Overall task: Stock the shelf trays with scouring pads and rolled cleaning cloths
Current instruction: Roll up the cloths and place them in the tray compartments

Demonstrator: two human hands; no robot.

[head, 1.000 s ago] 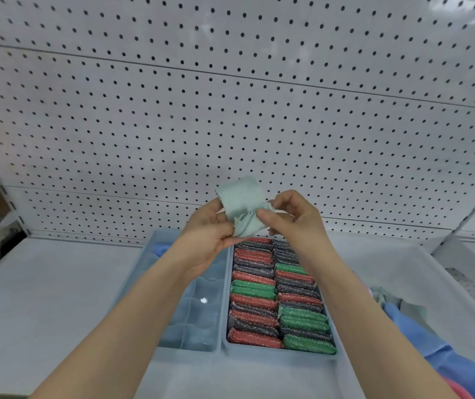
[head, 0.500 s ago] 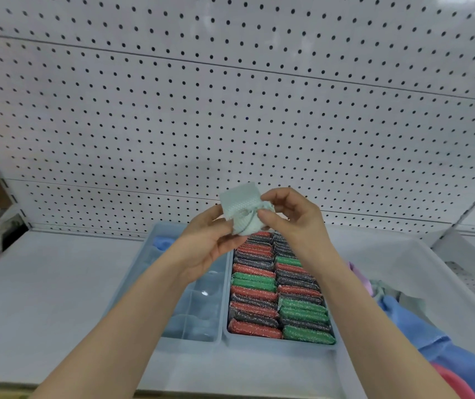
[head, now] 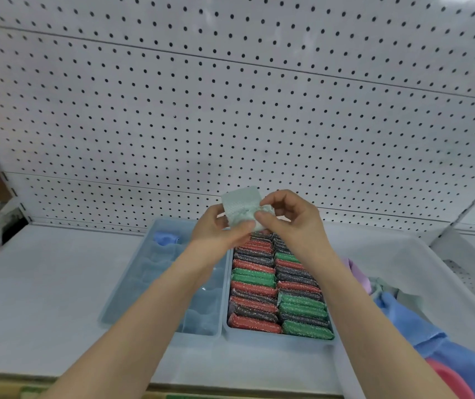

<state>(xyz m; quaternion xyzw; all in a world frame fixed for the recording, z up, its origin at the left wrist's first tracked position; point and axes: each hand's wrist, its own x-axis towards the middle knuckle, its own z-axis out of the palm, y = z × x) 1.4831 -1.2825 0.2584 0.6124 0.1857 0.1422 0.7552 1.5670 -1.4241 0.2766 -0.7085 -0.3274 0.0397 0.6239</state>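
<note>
Your fingers (head: 276,197) are closed on a pale green cleaning cloth (head: 240,201), and both hands share the hold. Your left hand (head: 216,230) grips the bundle from below and from the left, with its thumb pressed across the lower edge. Your right hand (head: 294,218) pinches the bunched right end between thumb and forefinger, the other fingers loosely curled behind. You hold the cloth in the air, in front of the white pegboard (head: 230,110) and above the far ends of the left tray (head: 128,286) and the right tray (head: 279,339), touching neither. It looks partly rolled, with a flat dotted flap standing up at the top, though how tight the roll is cannot be told from this view. Both trays are pale blue and sit side by side on the white shelf (head: 34,283), their long sides touching. The right tray is packed with scouring pads (head: 255,292) standing on edge in two columns, red, green and dark grey. The left tray is split into compartments, and one blue rolled cloth (head: 165,239) sits in its far left corner; your left forearm hides part of the nearer cells. To your right a white bin (head: 389,251) holds loose cloths (head: 409,321) in blue, pink and lilac.
</note>
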